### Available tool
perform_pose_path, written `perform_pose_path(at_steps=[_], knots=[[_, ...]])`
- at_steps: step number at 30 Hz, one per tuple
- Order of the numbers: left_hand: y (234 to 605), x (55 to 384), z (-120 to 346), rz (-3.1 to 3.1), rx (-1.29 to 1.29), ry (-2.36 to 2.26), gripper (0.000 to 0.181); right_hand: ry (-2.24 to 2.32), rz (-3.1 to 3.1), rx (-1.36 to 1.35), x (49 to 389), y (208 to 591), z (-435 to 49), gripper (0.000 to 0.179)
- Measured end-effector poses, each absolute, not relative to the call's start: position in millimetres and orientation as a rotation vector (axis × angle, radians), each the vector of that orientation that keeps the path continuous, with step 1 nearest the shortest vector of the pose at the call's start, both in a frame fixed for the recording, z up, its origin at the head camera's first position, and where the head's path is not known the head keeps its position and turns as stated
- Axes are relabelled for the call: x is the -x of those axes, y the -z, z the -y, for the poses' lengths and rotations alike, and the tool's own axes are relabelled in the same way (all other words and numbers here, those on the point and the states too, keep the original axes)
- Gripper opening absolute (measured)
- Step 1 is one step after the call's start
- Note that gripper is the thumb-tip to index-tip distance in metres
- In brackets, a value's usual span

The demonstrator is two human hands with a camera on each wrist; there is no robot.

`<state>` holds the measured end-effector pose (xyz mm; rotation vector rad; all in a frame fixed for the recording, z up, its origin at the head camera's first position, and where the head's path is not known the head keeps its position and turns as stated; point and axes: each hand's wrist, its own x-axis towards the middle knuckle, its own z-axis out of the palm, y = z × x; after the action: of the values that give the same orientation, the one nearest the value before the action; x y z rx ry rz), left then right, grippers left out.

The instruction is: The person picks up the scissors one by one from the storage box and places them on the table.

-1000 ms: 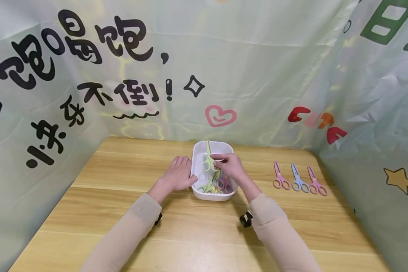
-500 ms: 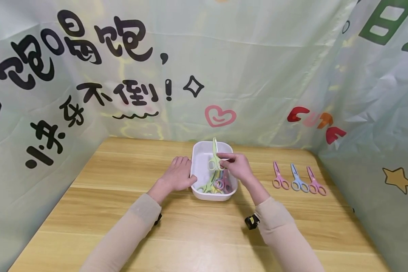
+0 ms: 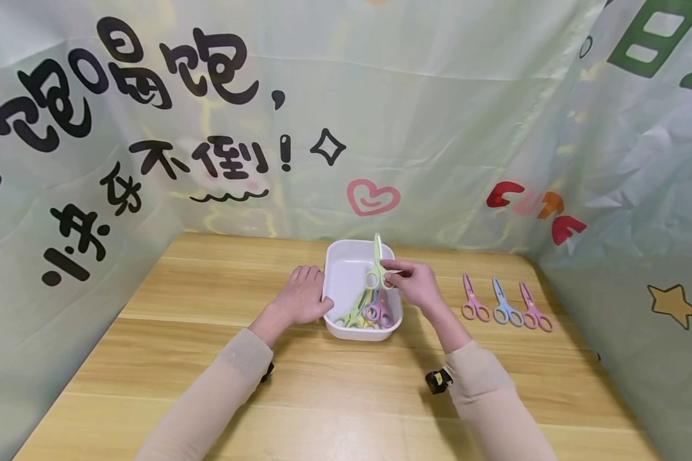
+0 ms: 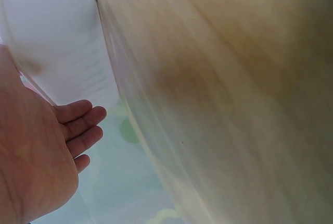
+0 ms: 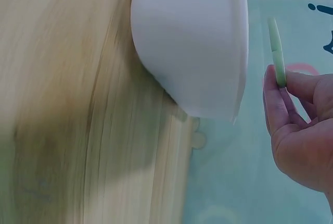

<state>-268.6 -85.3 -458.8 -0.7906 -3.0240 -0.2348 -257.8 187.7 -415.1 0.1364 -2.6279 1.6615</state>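
Note:
My right hand (image 3: 418, 285) pinches light green scissors (image 3: 377, 259) by the handle loops between thumb and fingers. They are held blade-up above the right side of a white plastic box (image 3: 337, 262). In the right wrist view these scissors (image 5: 277, 52) appear edge-on between the fingertips. My left hand (image 3: 300, 296) rests against the box's left side, its thumb tip at the rim. In the left wrist view the fingers of the left hand (image 4: 47, 151) are nearly straight; its thumb is hidden. Several green, yellow and pink-purple scissors (image 3: 371, 310) lie heaped in the box's near end.
On the wooden table (image 3: 346, 397), right of the box, lie pink scissors (image 3: 474, 299), blue scissors (image 3: 505, 304) and another pink pair (image 3: 534, 308), in a row with blades pointing away. A printed cloth curtain (image 3: 438, 128) stands behind the table and along both sides.
The right hand has moved rightward with the light green scissors, from the box's middle toward its right rim. The left hand and the box have stayed in place.

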Motion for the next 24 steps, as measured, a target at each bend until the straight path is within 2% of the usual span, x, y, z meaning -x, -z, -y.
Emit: perform_pose_path(at_steps=[24], knots=[[460.9,269.0,85.7,3.022,0.788,0.253,0.066,-1.755,2.572,-0.100,247.6,420.5,-224.4,0.035]])
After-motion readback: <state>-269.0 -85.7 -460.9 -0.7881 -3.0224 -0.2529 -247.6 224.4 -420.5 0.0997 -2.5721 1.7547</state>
